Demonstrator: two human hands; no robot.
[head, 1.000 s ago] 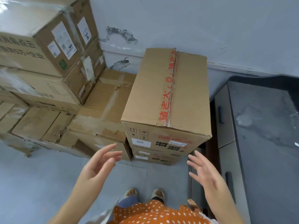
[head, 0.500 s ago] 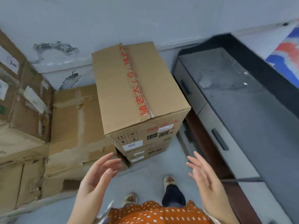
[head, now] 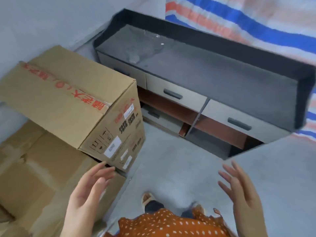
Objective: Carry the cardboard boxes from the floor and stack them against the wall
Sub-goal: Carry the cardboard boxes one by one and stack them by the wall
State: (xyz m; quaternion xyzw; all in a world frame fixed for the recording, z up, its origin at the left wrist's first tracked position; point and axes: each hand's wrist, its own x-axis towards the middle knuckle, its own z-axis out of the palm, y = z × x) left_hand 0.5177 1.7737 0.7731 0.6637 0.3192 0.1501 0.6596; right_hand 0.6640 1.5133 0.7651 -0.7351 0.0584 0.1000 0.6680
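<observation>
Grey floor [head: 171,168] bare between stacked cardboard boxes [head: 71,103] and cabinet [head: 213,86], left hand [head: 89,190], right hand [head: 239,187] spread wide, empty

A red-taped cardboard box [head: 68,98] sits stacked atop another box [head: 131,151], beside lower cartons [head: 42,177].

A pale grey wall [head: 42,23] is running along the upper left, meeting a grey concrete floor [head: 171,159]. A low cabinet [head: 213,77] with a dark grey top and raised black back edge is standing against it, showing 2 light drawers [head: 174,96] with dark handles above open reddish-brown shelves. A red, white and blue striped tarp [head: 248,16] is hanging behind the cabinet.
</observation>
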